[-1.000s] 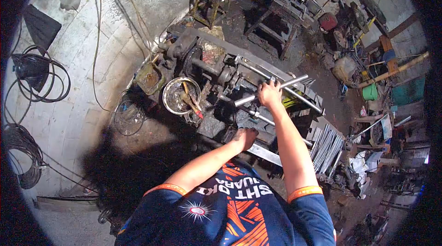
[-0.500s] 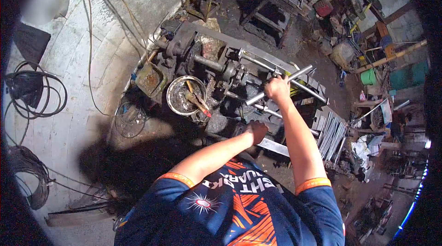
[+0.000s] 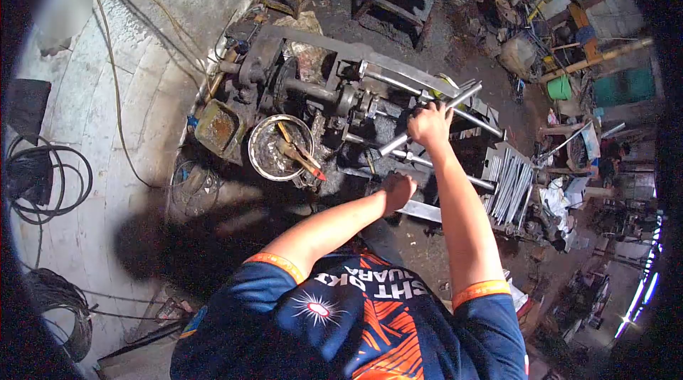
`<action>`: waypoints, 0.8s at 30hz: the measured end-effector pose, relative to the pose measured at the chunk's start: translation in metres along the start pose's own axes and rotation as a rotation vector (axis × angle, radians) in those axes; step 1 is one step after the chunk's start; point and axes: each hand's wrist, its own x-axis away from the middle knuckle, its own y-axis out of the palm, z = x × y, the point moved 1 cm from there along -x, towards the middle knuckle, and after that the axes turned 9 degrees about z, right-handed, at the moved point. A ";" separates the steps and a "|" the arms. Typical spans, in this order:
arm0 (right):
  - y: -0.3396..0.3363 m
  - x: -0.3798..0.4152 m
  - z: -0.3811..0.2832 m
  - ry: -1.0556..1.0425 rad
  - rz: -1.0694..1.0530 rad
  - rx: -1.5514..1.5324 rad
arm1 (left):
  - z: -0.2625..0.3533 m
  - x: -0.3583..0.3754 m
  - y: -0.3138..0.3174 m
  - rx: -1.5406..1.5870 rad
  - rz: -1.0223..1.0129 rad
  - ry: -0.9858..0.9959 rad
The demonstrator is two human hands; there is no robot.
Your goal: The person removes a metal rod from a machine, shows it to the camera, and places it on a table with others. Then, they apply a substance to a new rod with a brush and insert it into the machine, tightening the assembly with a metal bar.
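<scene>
— Which step is this?

— Feeding, I'd judge: the right hand [image 3: 429,126] is wrapped around a steel rod [image 3: 427,121] over the dark machine [image 3: 313,92], and the left hand [image 3: 397,189] rests closed on a part at the machine's near edge; what it grips I cannot tell.

— And the rod's direction?

— Its long axis runs diagonally, lower end towards the machine's middle, upper end rising to the right, above the stack of cut bars [image 3: 506,188]. A metal bowl [image 3: 279,147] sits left of it.

— Next move?

— Probably lining the rod's lower end up true while the left hand steadies things.
</scene>
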 end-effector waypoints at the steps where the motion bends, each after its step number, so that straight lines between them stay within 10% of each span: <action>1: 0.002 -0.001 0.000 -0.030 0.045 0.011 | 0.002 -0.001 -0.001 -0.001 0.005 -0.006; 24: -0.015 -0.001 0.016 -0.118 -0.023 -0.155 | -0.014 -0.041 0.108 -0.287 0.127 -0.170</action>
